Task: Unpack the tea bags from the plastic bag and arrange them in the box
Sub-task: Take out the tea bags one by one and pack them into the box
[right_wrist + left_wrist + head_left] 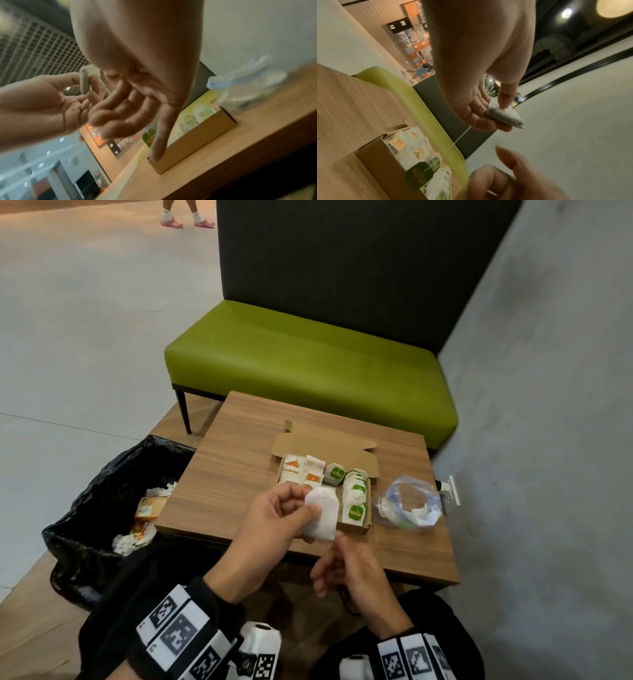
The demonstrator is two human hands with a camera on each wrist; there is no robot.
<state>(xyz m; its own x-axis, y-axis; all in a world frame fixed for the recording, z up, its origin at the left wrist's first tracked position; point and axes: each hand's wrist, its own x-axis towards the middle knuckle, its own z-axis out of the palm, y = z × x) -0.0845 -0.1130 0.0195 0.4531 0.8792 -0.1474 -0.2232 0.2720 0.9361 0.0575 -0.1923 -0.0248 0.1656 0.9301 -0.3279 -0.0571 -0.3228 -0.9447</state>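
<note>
Pinching a white tea bag (320,513) between the thumb and fingers of my left hand (274,520), I held it up over the near edge of the wooden table (236,474), just in front of the open cardboard box (356,527). My right hand (346,570) hung a little below it with the fingers loosely curled and nothing in them that I could see. The box already held rows of tea bags (354,501), orange-tagged ones on its left side and green-tagged ones on its right, some standing on edge. The clear plastic bag (407,506) lay crumpled on the table just right of the box, with something white in it. I judged the bag in my fingers to be nearly weightless, soft and easy to crush or tear, its thin paper apt to slip. A light grip on the sealed top edge or the flat faces seemed best, not on the filled middle. It would flop if held by one corner, so I meant to slide it upright into a gap.
</note>
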